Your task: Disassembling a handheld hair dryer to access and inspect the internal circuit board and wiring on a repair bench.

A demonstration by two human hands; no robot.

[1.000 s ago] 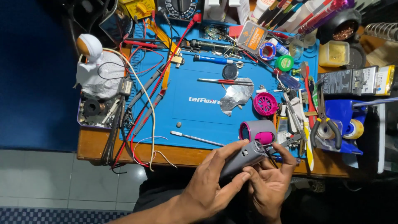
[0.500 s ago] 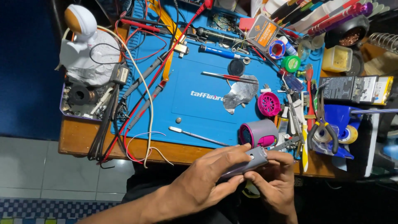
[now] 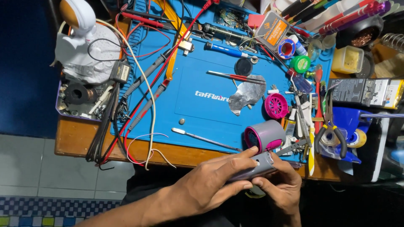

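Observation:
My left hand (image 3: pixel 212 180) grips a small grey cylindrical device (image 3: pixel 256 166) just below the table's front edge, fingers wrapped over its top. My right hand (image 3: pixel 281 190) supports the same device from underneath, fingertips at its right end. Right above the hands, a grey cylinder with a pink end (image 3: pixel 265 135) lies on the blue work mat (image 3: pixel 198 75). A thin metal pry tool (image 3: pixel 204 138) rests on the mat to the left of it. A round pink grille part (image 3: pixel 276 105) and a silver foil scrap (image 3: pixel 247 96) lie farther back.
Red and black probe leads (image 3: pixel 147 84) cross the mat's left side. A white figure (image 3: pixel 82 46) stands over a parts tin (image 3: pixel 80 98) at left. Pliers (image 3: pixel 330 126), tweezers, screwdrivers, solder spools and phone batteries (image 3: pixel 364 91) crowd the right. The wooden table edge (image 3: pixel 80 141) runs along the front.
The view has shifted so the table sits lower and more to the right in frame. Both hands stay on the grey device, turning it slightly; my left fingers now reach further over it.

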